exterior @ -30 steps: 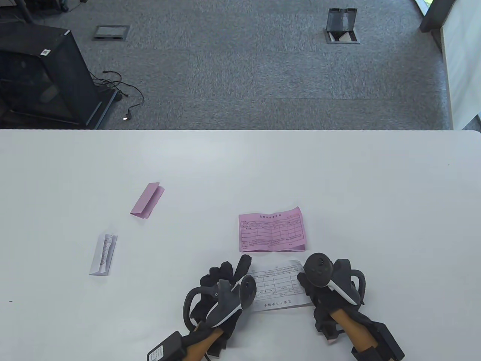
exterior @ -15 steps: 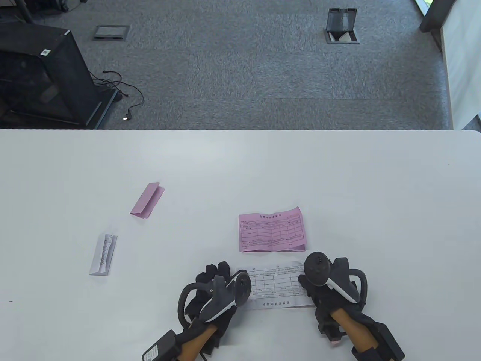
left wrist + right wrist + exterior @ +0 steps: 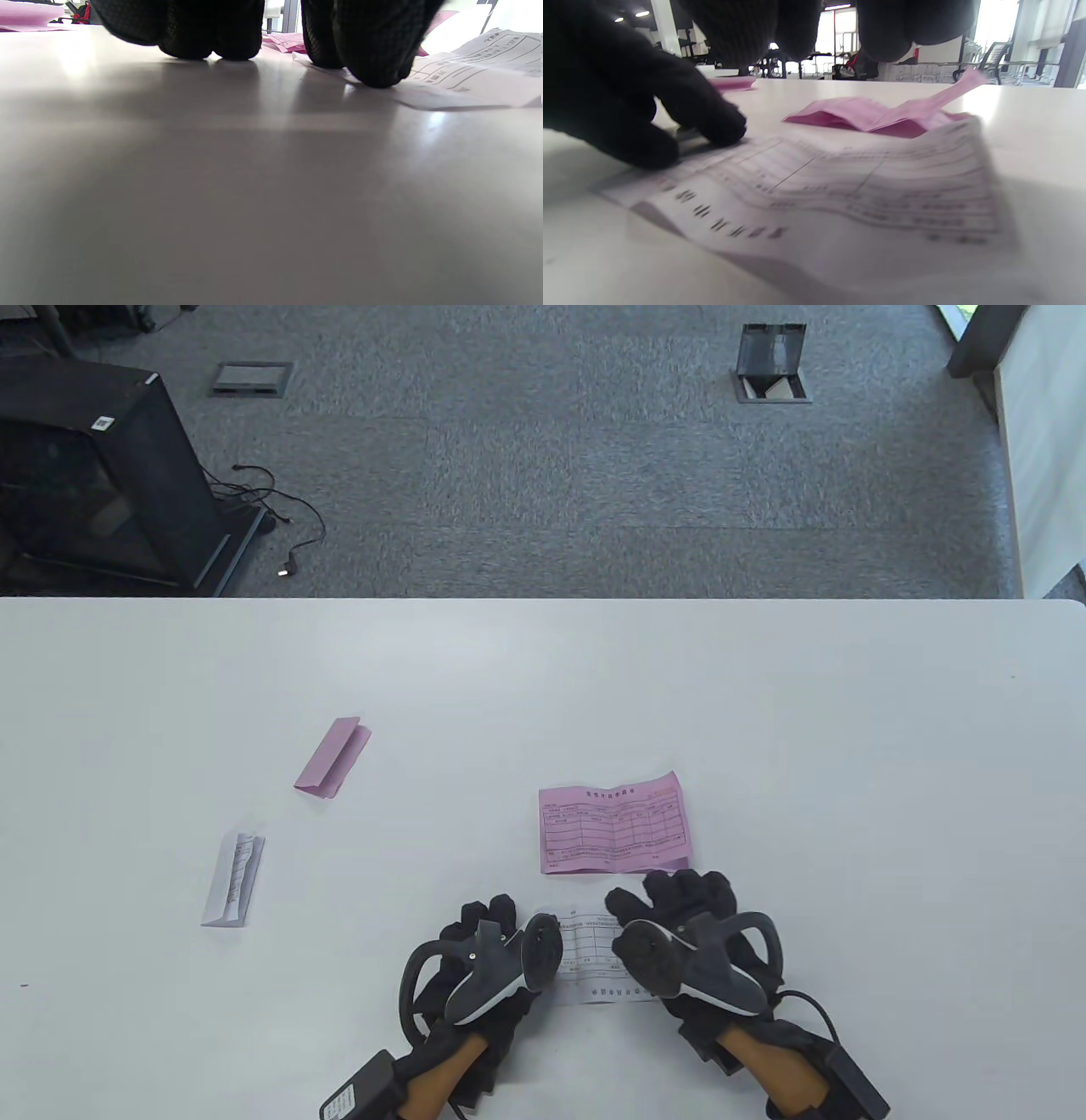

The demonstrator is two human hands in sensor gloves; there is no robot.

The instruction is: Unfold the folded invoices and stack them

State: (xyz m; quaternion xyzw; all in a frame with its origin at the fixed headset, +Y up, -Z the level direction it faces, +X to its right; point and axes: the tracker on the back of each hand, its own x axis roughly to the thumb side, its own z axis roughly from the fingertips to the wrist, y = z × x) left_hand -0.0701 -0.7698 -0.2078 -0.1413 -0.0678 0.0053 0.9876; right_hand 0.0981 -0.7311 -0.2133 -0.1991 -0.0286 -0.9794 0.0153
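An unfolded white invoice (image 3: pixel 594 959) lies flat near the table's front edge, creased. My left hand (image 3: pixel 496 920) rests palm down on its left end; in the left wrist view the fingertips (image 3: pixel 373 63) press the paper's edge (image 3: pixel 475 67). My right hand (image 3: pixel 670 899) lies palm down over its right part, fingers spread. In the right wrist view one finger (image 3: pixel 704 123) presses the sheet (image 3: pixel 865 182). An unfolded pink invoice (image 3: pixel 615 827) lies just beyond it, one corner curling up (image 3: pixel 874 114). A folded pink invoice (image 3: pixel 333 757) and a folded white invoice (image 3: pixel 233 880) lie to the left.
The white table (image 3: pixel 764 712) runs the full width of the view; its far edge borders grey carpet. A black cabinet (image 3: pixel 93 475) with cables stands on the floor at the far left.
My right hand has moved left and turned palm down onto the white invoice, covering its right part. My left hand drew back slightly to the left end and stays there.
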